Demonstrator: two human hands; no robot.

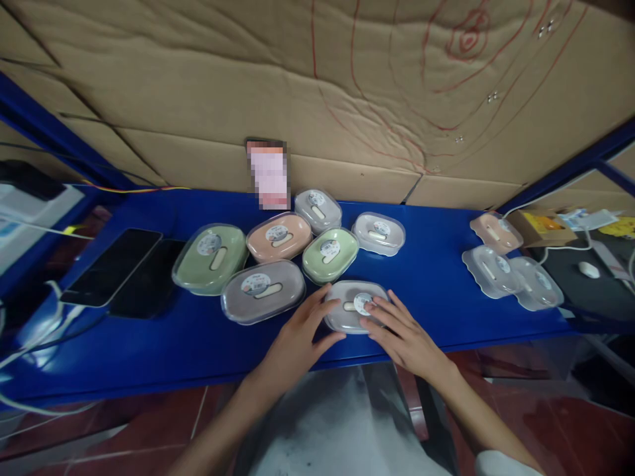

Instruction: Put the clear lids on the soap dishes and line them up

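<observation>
A pale grey lidded plastic container [351, 320] with a round label and a cream oblong piece on top lies flat near the table's front edge. My left hand [308, 324] holds its left end, thumb at the front and fingers at the back. Around the right end is my right hand [399, 330], with fingertips over the lid and label. Close by on the left sits a grey-mauve container [265, 311]. Behind are a small green container [320, 268], a peach container [262, 246], a larger green container [196, 268] and two pale grey containers [307, 221] [389, 241].
Farther right on the blue table [426, 284] stand a peach container [489, 241] and two grey ones [479, 274] [530, 294]. Dark flat devices [114, 264] and cables lie left. A cardboard wall [198, 86] rises behind. A mouse [589, 270] sits far right.
</observation>
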